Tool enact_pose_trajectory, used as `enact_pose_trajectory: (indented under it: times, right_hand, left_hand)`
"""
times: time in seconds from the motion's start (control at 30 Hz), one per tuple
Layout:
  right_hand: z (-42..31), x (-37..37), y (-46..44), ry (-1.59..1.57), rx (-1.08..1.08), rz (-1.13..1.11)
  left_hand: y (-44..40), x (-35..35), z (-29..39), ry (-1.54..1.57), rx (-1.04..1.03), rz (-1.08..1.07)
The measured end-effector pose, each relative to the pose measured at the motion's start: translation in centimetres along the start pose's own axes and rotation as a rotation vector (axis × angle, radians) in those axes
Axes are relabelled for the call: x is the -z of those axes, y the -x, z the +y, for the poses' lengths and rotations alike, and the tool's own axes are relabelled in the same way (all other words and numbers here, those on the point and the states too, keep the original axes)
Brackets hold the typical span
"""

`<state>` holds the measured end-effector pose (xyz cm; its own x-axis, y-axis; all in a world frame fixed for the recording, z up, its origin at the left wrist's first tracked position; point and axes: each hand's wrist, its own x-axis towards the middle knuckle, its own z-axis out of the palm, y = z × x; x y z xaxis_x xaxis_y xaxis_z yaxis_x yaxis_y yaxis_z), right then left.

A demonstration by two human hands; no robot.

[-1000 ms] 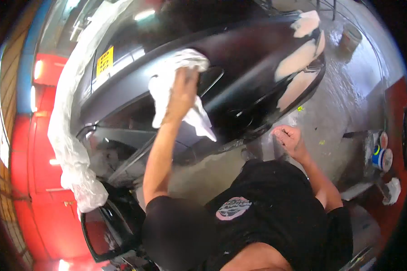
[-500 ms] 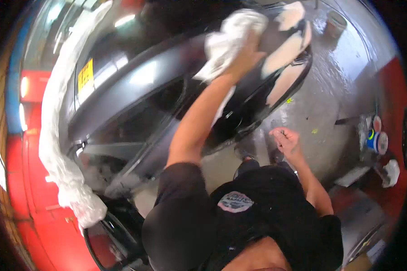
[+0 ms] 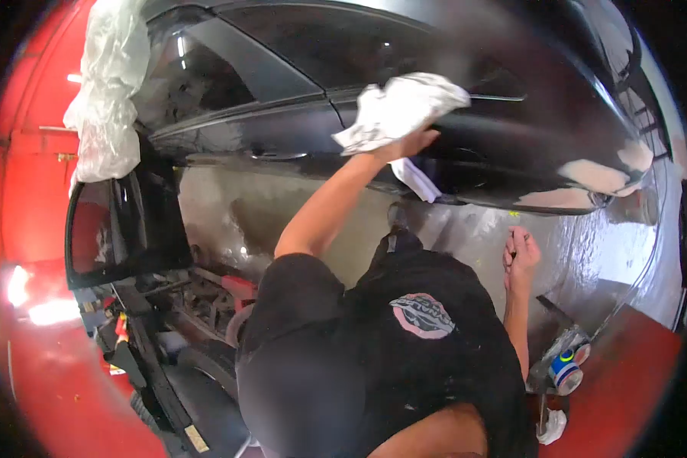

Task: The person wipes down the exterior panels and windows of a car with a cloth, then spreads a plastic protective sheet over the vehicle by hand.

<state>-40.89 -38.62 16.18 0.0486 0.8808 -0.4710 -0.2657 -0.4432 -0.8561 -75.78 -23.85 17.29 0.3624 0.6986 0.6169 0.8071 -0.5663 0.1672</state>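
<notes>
My left hand (image 3: 411,145) is closed on a crumpled white cloth (image 3: 401,111), held against the side of a dark car (image 3: 504,137) just behind the door seam. The hand and cloth hide part of the panel. Below that hand, a second white cloth (image 3: 416,182) hangs against the car's lower side. Beige patches (image 3: 594,175) mark the body at the car's right end. Lower and to the right, my right hand (image 3: 520,258) hangs apart from the car, fingers curled in, with nothing visible in them.
Clear plastic sheeting (image 3: 111,99) hangs over the car's left end. A dark panel with a window (image 3: 130,221) and bulky black parts stand at left. A blue-and-white tin (image 3: 565,372) and a crumpled white cloth (image 3: 551,426) are at lower right. The floor (image 3: 237,202) looks wet.
My view has turned, bringing the car's side across the top. My left hand and the cloth have moved along the body, away from the beige patches. My right hand's fingers remain curled.
</notes>
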Motion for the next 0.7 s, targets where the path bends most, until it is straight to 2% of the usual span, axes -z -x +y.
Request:
enact_pose_trajectory:
  times: [0.1, 0.13, 0.2, 0.27, 0.33, 0.37, 0.4, 0.43, 0.47, 0.5, 0.53, 0.6, 0.67, 0.7]
  right_hand:
    - [-1.5, -2.9, -1.2, 0.084, 0.006, -0.064]
    - [-2.0, -3.6, -1.4, 0.122, 0.015, -0.087]
    - [-2.6, -5.0, -1.5, 0.15, 0.054, -0.158]
    - [-2.1, -5.7, -1.8, 0.195, 0.069, -0.214]
    - [-1.6, -5.4, -1.8, 0.247, 0.084, -0.211]
    - [-1.8, -4.9, -1.4, 0.299, 0.095, -0.212]
    - [-0.2, -3.4, -2.2, 0.37, 0.237, -0.238]
    - [0.6, -2.4, -2.4, 0.404, 0.323, -0.257]
    - [1.3, -1.4, -2.7, 0.435, 0.411, -0.273]
    - [0.7, -1.4, -1.9, 0.399, 0.363, -0.255]
    - [0.1, -1.4, -1.0, 0.361, 0.317, -0.235]
    - [-1.5, -2.0, 0.8, 0.193, 0.07, -0.136]
    - [-0.5, 0.0, 1.2, 0.129, 0.121, -0.15]
    - [-0.7, -0.5, 0.8, 0.102, 0.134, -0.161]
  left_hand:
    - [7.1, 4.1, -6.1, -0.077, 0.319, 0.159]
    - [9.0, 4.8, -7.6, 0.018, 0.431, 0.316]
    - [11.2, 8.2, -9.5, -0.31, 0.544, 0.459]
    - [13.6, 9.1, -11.2, -0.395, 0.79, 0.664]
    - [14.3, 8.5, -13.0, -0.29, 1.241, 0.979]
    - [15.3, 7.7, -14.3, -0.398, 1.373, 0.914]
    - [17.1, 6.3, -15.4, -0.693, 1.417, 0.616]
    - [18.8, 4.1, -16.3, -1.258, 1.382, 0.101]
    - [20.4, 2.2, -16.9, -1.678, 1.279, -0.165]
    - [18.1, 4.4, -13.7, -1.012, 1.325, 0.238]
    - [20.0, 2.6, -14.4, -0.815, 1.242, 0.535]
    - [17.7, 1.5, -9.7, -0.634, 1.289, 0.694]
    - [18.7, -2.6, -7.4, -0.675, 1.341, 0.847]
    - [18.2, -3.4, -6.5, -0.637, 1.303, 0.82]
